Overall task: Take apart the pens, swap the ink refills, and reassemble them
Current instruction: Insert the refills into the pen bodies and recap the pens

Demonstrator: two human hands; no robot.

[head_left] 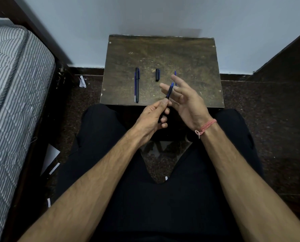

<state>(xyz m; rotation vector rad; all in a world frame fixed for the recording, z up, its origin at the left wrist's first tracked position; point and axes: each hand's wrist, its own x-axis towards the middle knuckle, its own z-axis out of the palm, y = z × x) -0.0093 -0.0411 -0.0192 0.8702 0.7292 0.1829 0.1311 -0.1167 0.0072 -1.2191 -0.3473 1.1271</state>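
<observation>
Single head-worn wide-angle view, which looked forward and steeply down from above the seated person's lap, close over both forearms, faced a small wooden table (189, 55) set against a pale wall (145, 13), with a mattress edge (11, 81) at frame left.

Your left hand (153, 117) covers the lower barrel of the pen (169, 90). Your right hand (186, 100) hides most of the blue refill (175, 73) at its twelve o'clock. The mattress (11, 84) runs off-frame at nine o'clock.
</observation>
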